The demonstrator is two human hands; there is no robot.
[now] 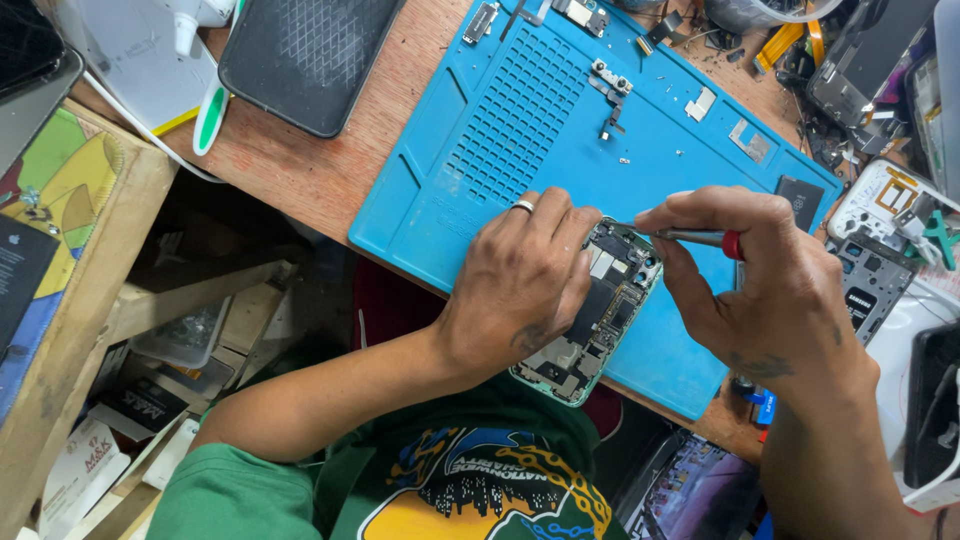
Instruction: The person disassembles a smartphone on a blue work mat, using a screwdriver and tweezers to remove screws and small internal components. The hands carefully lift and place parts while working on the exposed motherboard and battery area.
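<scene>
Gripping a screwdriver [700,238] in curled fingers, the right hand [760,290] sets its tip on the top end of an opened phone [600,315]. The left hand [520,285], a ring [523,206] on one finger, lies closed over the phone's left side and pins it down. The phone rests tilted at the near edge of a blue mat [520,130], its lower end hanging past that edge. Small metal parts [610,85] lie toward the mat's far edge. A dark case [300,55] sits on the table [320,170] beyond the mat's left edge.
</scene>
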